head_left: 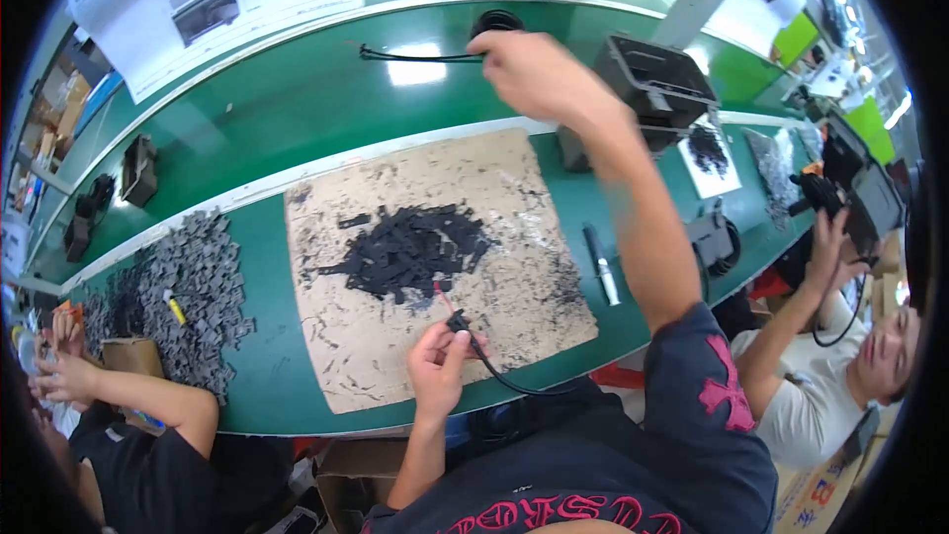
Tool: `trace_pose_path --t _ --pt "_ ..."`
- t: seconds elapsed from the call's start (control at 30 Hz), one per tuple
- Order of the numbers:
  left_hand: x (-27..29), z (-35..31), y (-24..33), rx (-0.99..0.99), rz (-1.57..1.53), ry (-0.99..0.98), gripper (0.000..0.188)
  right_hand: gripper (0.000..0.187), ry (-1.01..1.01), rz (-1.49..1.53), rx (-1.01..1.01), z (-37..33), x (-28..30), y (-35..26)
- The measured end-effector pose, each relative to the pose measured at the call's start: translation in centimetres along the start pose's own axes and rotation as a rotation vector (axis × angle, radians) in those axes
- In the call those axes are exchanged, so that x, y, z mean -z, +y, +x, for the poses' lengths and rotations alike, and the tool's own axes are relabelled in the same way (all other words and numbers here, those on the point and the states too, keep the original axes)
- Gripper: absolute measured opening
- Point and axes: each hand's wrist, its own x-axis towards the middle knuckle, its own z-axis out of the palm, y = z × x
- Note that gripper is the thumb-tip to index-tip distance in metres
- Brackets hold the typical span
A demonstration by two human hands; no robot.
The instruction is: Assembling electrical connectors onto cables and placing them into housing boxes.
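Observation:
Above the near edge of the cardboard sheet (341,356), my left hand (438,366) pinches a black cable (504,376) near its end. A small black fitting and thin red wire stick out past the fingertips, and the cable trails right toward my body. My right arm stretches far forward over the green surface. There my right hand (529,74) is closed at a second black cable, whose coil (497,22) shows just beyond the fingers and whose thin ends run left. On the cardboard lies a pile of flat black pieces (415,249).
A marker-like tool (600,265) lies right of the cardboard. Grey bins (657,79) stand at the back right. Left is a heap of grey parts (203,277) with a yellow tool (175,309). Co-workers sit on both sides; the right one (840,366) handles a dark housing.

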Motion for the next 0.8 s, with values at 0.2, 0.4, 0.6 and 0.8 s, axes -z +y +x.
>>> trace_pose_path --t 0.2,0.4,0.6,0.8 --pt "0.0 -0.3 -1.4 -0.013 0.022 -0.059 0.023 0.025 0.418 -0.502 -0.432 14.7 -16.1 21.6" --pt "-1.0 -0.4 -0.8 0.015 -0.106 -0.009 0.024 0.041 -0.059 -0.834 -0.212 14.4 -12.3 14.8" --pt "-1.1 0.7 -0.4 -0.022 -0.019 -0.110 0.023 0.022 0.296 -0.575 0.464 11.2 -10.0 0.8" --pt "0.1 -4.2 -0.1 -0.300 0.063 0.127 0.023 0.013 0.148 -0.456 0.735 1.6 -9.7 -18.2"
